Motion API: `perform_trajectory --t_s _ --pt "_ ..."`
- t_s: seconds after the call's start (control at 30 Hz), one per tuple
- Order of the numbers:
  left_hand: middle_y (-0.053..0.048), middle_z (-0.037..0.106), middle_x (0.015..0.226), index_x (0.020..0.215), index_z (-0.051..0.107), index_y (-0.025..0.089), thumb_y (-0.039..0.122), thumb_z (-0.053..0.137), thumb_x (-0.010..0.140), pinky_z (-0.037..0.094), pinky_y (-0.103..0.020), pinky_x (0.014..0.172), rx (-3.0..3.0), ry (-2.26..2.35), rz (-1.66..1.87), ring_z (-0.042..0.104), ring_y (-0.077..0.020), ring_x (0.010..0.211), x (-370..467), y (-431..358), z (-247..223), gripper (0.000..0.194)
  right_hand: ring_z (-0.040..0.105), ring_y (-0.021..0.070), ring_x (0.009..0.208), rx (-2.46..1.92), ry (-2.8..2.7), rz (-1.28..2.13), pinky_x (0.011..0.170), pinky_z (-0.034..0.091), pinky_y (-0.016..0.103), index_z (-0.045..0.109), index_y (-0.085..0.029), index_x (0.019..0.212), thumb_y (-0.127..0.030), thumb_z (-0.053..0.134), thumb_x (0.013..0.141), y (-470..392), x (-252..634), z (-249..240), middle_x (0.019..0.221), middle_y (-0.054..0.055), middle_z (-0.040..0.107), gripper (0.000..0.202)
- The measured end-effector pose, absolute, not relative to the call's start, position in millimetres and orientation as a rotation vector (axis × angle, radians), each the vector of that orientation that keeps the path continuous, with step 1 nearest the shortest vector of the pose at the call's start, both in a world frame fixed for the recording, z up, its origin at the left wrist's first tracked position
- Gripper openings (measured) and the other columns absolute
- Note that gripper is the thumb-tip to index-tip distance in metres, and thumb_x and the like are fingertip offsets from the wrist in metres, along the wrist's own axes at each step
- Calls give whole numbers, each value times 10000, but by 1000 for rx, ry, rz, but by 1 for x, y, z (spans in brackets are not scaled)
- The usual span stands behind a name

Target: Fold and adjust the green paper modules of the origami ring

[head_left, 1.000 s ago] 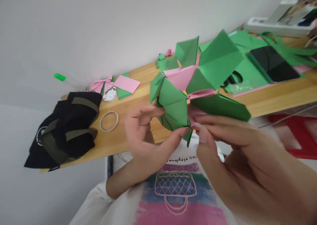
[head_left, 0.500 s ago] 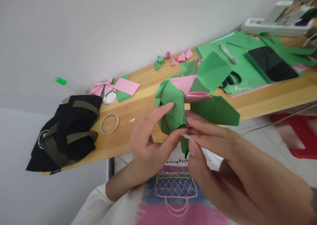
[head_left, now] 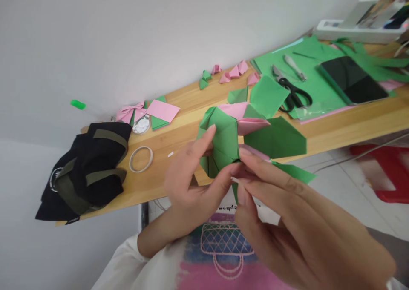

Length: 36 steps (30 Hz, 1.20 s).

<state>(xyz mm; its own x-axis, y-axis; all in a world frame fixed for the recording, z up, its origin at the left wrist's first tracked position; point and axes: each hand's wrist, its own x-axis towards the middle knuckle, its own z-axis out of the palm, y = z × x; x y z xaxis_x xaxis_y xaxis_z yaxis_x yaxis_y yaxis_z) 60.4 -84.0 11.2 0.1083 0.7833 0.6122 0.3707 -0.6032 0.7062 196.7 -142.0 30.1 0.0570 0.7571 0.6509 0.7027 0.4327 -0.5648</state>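
Note:
Between my hands is a folded paper flower (head_left: 224, 133), green at its rounded centre with pink and green petals spreading to the right. My left hand (head_left: 191, 181) grips its near left side, index finger on the green folds and thumb at the lower edge. Close against that lower edge, my right hand (head_left: 284, 205) pinches a thin white strip (head_left: 235, 180) between thumb and finger, while another fingertip touches the flower. The flower's underside is hidden, and what the strip is made of I cannot tell.
A black bag (head_left: 86, 170) and a tape roll (head_left: 141, 159) lie left on the table. Scissors (head_left: 292, 92), a cutter (head_left: 294, 67) and a phone (head_left: 353, 80) rest on green paper at right. Small folded pieces (head_left: 234, 72) line the wall. A red stool (head_left: 383, 175) stands below.
The flower has tilted and shifted slightly left, uncovering the scissors behind it. My right hand has moved a little left with the white strip, and my left index finger has shifted slightly up and left.

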Motion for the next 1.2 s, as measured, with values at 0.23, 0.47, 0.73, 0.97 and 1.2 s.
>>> perform_trajectory --t_s 0.23,0.47,0.73,0.97,1.2 --pt "-46 721 1119 1403 588 294 274 786 843 619 -385 876 1987 1133 1455 692 -220 948 60 -85 13 594 753 161 1030 -1284 -1644 75 1043 548 248 689 -161 1003 -178 517 977 -140 197 28 1149 83 779 175" --pt "-74 710 1064 1332 648 288 309 786 845 614 -395 805 2032 1094 1488 666 -234 926 60 -81 13 506 784 204 914 -1234 -1676 338 844 666 279 653 -254 984 -204 584 918 -134 211 37 1138 68 782 108" --pt "-54 713 1047 1375 616 290 301 778 850 603 -346 754 2225 1064 1577 656 -211 879 60 -82 17 550 787 192 894 -1310 -1429 518 779 655 219 689 -233 897 -207 619 883 -136 206 38 911 51 809 76" --pt "-57 720 1164 1425 566 289 279 788 838 634 -356 796 2307 1102 1532 688 -225 941 57 -86 21 627 786 163 813 -1421 -1451 436 732 639 167 721 -227 803 -244 598 895 -134 206 40 781 29 789 154" --pt "-56 726 1140 1412 580 229 282 839 783 650 -324 849 2423 1147 1610 710 -208 929 57 -89 23 682 788 177 840 -1403 -1483 367 716 646 179 702 -234 851 -270 586 915 -135 206 38 812 24 791 138"
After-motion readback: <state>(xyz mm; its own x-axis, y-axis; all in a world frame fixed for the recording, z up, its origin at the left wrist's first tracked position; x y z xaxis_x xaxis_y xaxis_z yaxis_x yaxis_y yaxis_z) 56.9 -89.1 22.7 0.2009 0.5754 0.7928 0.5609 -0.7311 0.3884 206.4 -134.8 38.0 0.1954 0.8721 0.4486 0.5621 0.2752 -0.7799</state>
